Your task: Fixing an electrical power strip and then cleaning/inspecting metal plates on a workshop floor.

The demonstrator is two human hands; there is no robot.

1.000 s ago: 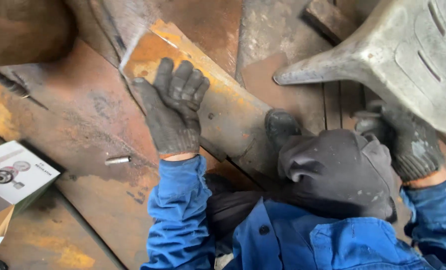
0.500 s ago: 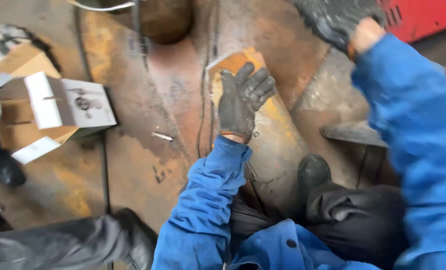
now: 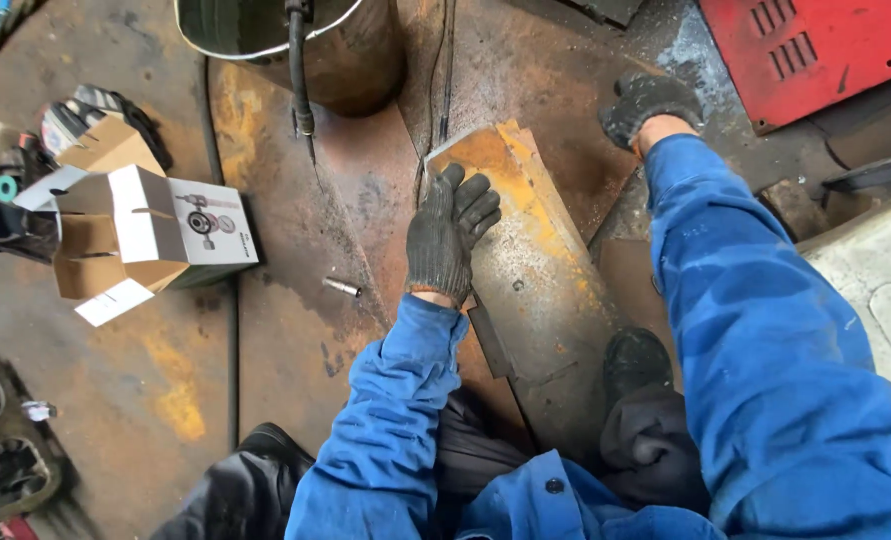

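Left hand [image 3: 447,235] flat on rusty steel plate [image 3: 540,270]; right hand [image 3: 647,104] on floor beyond it.

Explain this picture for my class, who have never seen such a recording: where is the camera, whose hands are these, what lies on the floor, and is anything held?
The camera sits on a person's head and looks down, so you see their own blue sleeves, knees and a boot. No machine is at work here, only two hands in dark gloves. The left hand lies flat, fingers spread, on a rusty steel plate that rests on the rusty metal floor. The right hand reaches out to the floor beyond the plate, near a red metal case; whether it grips anything cannot be told. To the left stand an open cardboard box and a small metal pin. At the top is a metal bucket with a black cable hanging over it.
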